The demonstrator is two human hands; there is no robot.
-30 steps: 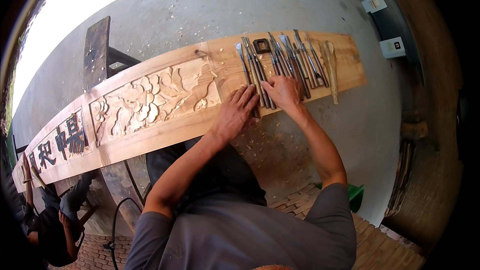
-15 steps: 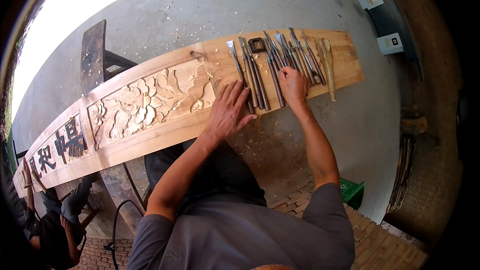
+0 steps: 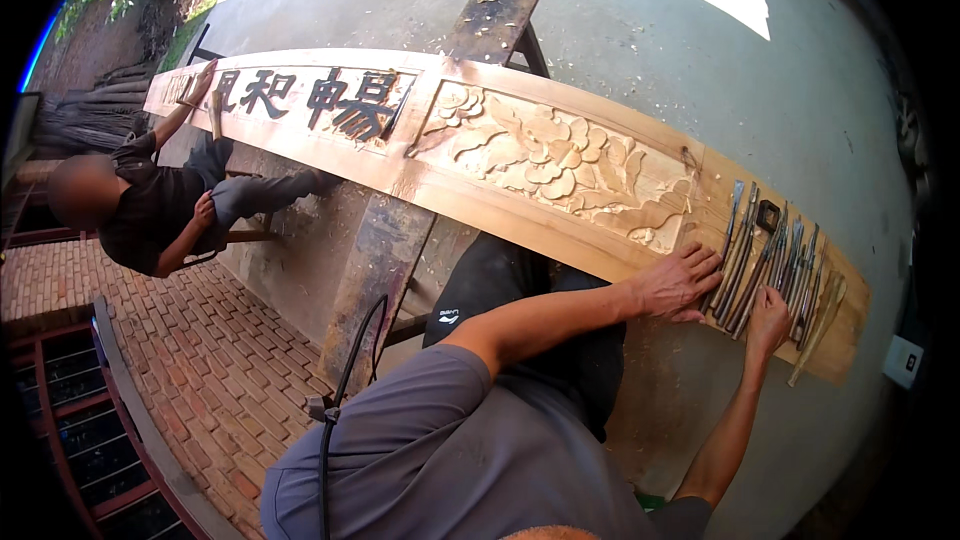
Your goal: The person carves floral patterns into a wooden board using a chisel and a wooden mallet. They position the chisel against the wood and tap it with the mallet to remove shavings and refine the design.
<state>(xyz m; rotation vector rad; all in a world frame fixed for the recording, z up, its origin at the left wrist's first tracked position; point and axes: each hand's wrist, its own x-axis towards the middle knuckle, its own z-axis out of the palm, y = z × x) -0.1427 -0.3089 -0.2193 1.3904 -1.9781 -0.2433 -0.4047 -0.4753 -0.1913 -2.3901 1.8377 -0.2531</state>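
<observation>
Left hand: The left hand (image 3: 680, 283) is laid palm down over the board's near edge; its fingers are extended and slightly parted, with nothing seen gripped, and the fingertips are set against the leftmost handles.
Right hand: The right hand (image 3: 768, 318) is placed among the handles with its fingers curled in; whether a handle is held cannot be told.
Chisels: The chisels (image 3: 757, 275) are laid in a close row just right of the left fingertips and under the right fingers; blades are pointed to the far edge, handles to the near edge.
Square frame: A dark square frame (image 3: 762, 219) is set among the blades, beyond the right fingers.
Club: A pale club (image 3: 822, 320) is laid right of the right fingers, its narrow end projected past the near edge.
Board: The board (image 3: 500, 212) is extended well left of the left fingers; a strip of bare wood is left between club and right end.
Carving: A flower relief (image 3: 552, 152) is found just left of the left fingers.
Supports: The board is carried by a bench (image 3: 385, 250), well left of the fingers.
Room: Open floor (image 3: 640, 40) is seen beyond the far edge.
Co-worker: A person (image 3: 160, 190) is seated far left of the fingers, one hand rested on the board.
</observation>
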